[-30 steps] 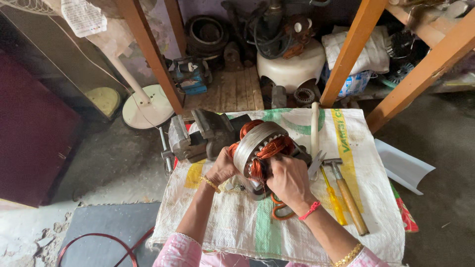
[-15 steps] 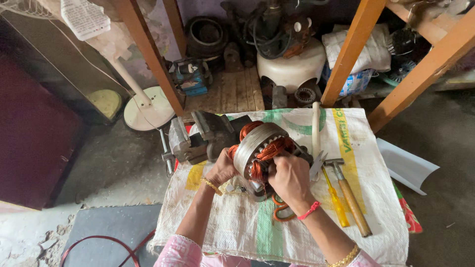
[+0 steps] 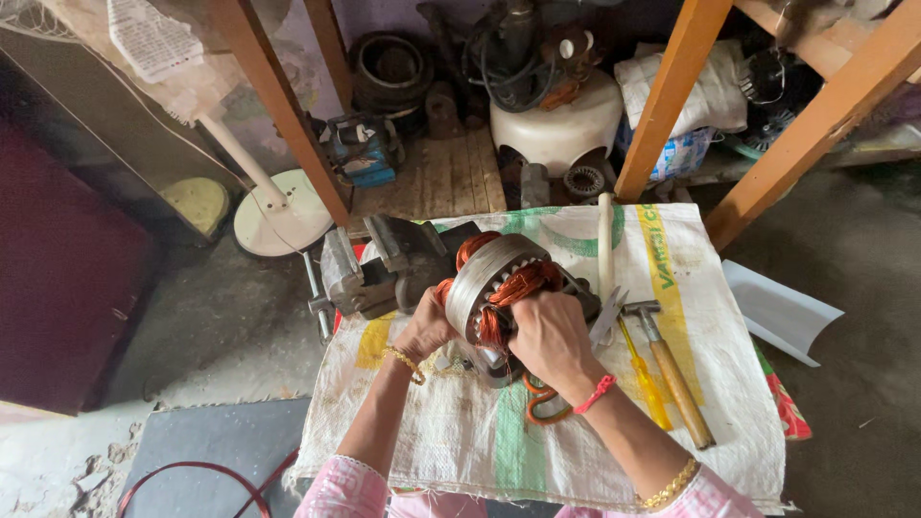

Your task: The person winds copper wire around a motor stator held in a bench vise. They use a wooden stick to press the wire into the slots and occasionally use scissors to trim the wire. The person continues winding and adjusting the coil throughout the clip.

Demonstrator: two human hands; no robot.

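A white woven sack (image 3: 576, 432) with green stripes covers the bench. Directly on it lie a metal vise (image 3: 384, 273), a motor winding (image 3: 499, 297), a hammer (image 3: 672, 369), a yellow screwdriver (image 3: 645, 379), orange-handled scissors (image 3: 542, 403) and a white rod (image 3: 605, 240).

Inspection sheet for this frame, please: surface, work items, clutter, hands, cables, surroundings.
Surface: white woven sack with green and yellow print covers the work area.
Job's things: motor stator with copper windings, propped on edge beside a bench vise.
Clutter: hammer, yellow screwdriver, white rod, orange-handled tool partly hidden under the wrist.
Hands: left hand steadies the stator's side; right hand is closed over the windings.
Cables: red cable on the floor.
Surroundings: wooden legs, fan stand, stored parts.
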